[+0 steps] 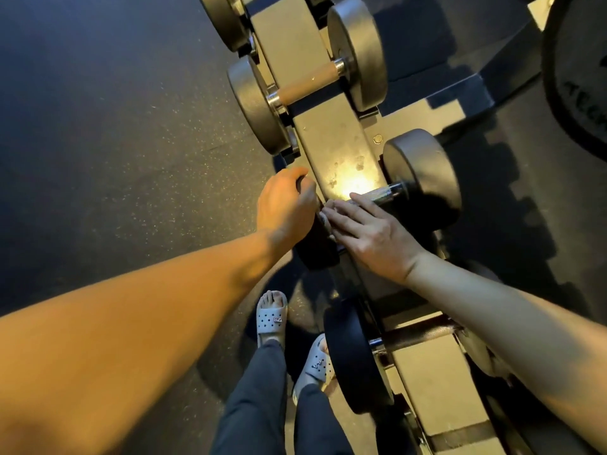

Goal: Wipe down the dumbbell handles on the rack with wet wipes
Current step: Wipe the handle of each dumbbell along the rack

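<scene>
Room to move: dark speckled floor [115, 142] runs wide along the rack's left edge; the person's feet in pale sandals [271, 320] stand just beside that edge.
Rack: a sloped tan rack [331, 142] runs from the top of the view to the bottom right, with scuffed paint and a glare spot at its middle.
Neighbours: an upper dumbbell [308, 82] with a tan handle lies across the rack above the hands; a lower dumbbell [354, 359] lies below them, its black head close to the right foot.
Right side: a large weight plate [578, 77] stands past the rack's right edge, well apart from the hands.
Task thing: the dumbbell [423, 182] lies across the rack's middle, with black round heads over both edges.
Handle: the handle [384, 192] is knurled bright metal, bare only near the right head.
Left hand: the left hand [285, 205] curls over the dumbbell's left head, gripping it.
Right hand: the right hand [371, 234] lies flat along the handle, fingers straight.
Wipe: a pale wet wipe [324, 220] shows at the fingertips, seemingly pressed under them.
</scene>
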A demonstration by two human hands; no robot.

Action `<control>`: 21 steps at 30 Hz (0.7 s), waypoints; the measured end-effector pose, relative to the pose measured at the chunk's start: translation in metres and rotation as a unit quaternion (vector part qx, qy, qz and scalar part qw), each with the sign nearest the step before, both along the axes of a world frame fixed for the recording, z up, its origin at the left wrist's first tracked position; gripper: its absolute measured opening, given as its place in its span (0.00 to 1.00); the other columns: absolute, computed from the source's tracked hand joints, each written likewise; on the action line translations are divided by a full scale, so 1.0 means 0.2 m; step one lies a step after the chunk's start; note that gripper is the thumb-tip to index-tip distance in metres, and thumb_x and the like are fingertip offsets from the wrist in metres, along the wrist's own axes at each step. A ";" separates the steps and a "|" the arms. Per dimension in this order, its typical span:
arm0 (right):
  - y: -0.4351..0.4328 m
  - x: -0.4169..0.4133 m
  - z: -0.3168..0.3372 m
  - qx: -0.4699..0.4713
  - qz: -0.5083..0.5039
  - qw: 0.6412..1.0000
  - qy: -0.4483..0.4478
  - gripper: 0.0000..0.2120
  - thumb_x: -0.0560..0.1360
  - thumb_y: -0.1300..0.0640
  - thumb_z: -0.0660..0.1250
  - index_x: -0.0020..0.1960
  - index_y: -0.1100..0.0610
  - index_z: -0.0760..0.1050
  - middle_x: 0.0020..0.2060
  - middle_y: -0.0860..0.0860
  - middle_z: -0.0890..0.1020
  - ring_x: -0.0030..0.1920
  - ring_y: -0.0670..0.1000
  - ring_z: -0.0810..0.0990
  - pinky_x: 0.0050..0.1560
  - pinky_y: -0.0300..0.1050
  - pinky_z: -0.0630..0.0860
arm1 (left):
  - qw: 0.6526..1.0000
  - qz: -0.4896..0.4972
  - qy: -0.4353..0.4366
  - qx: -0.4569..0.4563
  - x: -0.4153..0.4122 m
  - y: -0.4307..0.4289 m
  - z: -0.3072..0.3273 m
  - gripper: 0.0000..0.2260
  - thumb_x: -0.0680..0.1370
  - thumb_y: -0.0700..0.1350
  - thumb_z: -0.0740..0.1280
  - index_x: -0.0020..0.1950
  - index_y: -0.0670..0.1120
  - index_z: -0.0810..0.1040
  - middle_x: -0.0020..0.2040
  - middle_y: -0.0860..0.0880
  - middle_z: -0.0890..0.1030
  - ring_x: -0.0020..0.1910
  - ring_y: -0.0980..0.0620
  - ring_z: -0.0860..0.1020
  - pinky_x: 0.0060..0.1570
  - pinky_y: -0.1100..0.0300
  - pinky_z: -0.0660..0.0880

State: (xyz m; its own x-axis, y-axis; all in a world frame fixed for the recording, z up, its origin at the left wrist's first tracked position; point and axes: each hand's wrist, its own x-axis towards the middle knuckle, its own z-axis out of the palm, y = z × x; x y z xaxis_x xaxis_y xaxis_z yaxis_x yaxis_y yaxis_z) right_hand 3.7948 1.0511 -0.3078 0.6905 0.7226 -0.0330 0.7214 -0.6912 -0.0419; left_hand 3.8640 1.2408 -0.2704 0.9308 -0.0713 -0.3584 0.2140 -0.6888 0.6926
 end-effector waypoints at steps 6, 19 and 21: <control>0.14 0.11 0.15 0.033 -0.122 0.979 0.160 0.16 0.83 0.61 0.54 0.64 0.59 0.77 0.60 0.57 0.80 0.60 0.57 0.79 0.57 0.56 0.80 | 1.000 0.019 -0.007 0.001 -0.01 0.00 0.01 0.13 0.84 0.45 0.58 0.58 0.44 0.81 0.57 0.44 0.82 0.53 0.51 0.77 0.57 0.51 0.74; 0.26 0.44 0.24 -0.006 -0.298 0.847 0.440 0.12 0.82 0.54 0.57 0.43 0.55 0.74 0.41 0.55 0.80 0.45 0.56 0.80 0.49 0.52 0.76 | 1.000 0.015 -0.004 0.010 0.01 0.00 -0.03 0.15 0.85 0.47 0.57 0.66 0.49 0.79 0.60 0.50 0.81 0.54 0.55 0.76 0.55 0.57 0.72; 0.23 0.30 0.19 -0.001 -0.297 0.910 0.289 0.14 0.84 0.50 0.55 0.43 0.51 0.74 0.39 0.50 0.78 0.47 0.55 0.80 0.53 0.52 0.73 | 1.000 0.021 -0.008 0.009 0.00 0.00 -0.03 0.14 0.85 0.48 0.57 0.65 0.50 0.79 0.59 0.50 0.81 0.53 0.55 0.77 0.54 0.57 0.72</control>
